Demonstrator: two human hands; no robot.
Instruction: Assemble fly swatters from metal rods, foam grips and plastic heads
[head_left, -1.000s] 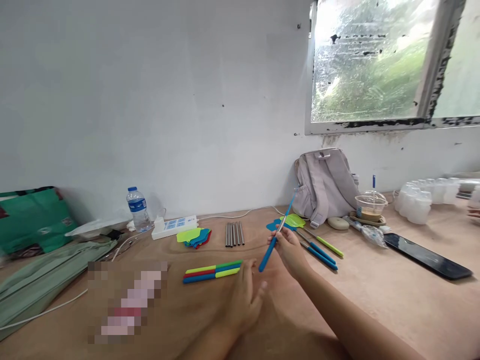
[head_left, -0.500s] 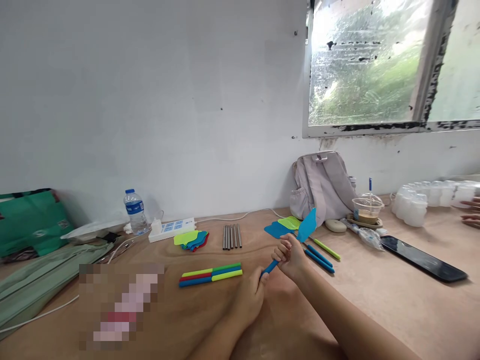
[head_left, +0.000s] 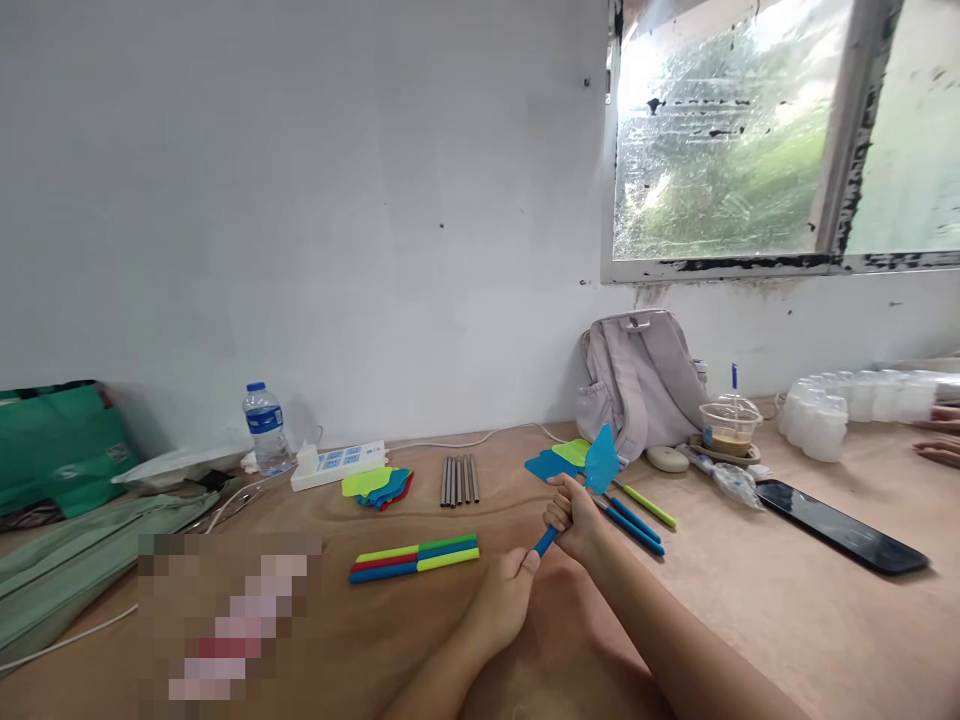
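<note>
Just over the near middle of the surface (head_left: pixel 360 645), both hands are on the one piece: a blue swatter (head_left: pixel 545 542), held at a slant. Down at the near end, the left hand (head_left: pixel 510 590) is clamped round the butt of the handle, thumb laid along it. Farther up, the right hand (head_left: pixel 574 520) has its fingers curled tight, a short stretch of blue showing between the two grips.

And here's the line that matters: the long axis runs from the left hand, lower left, out through the right hand to the blue head (head_left: pixel 602 460), away from the body and off to the right. The right hand is the nearer one to that head; what its fingers cover, metal or handle, I cannot tell.

Beyond and to the right, the loose swatters (head_left: pixel 634 528) lie with their handles angled back toward the near right, closer to the right hand. Over on the left hand's side, coloured handles (head_left: pixel 412 560) sit end to end in tight rows, with metal tubes (head_left: pixel 459 481) behind them and a pile of swatter heads (head_left: pixel 375 484) farther left.
</note>
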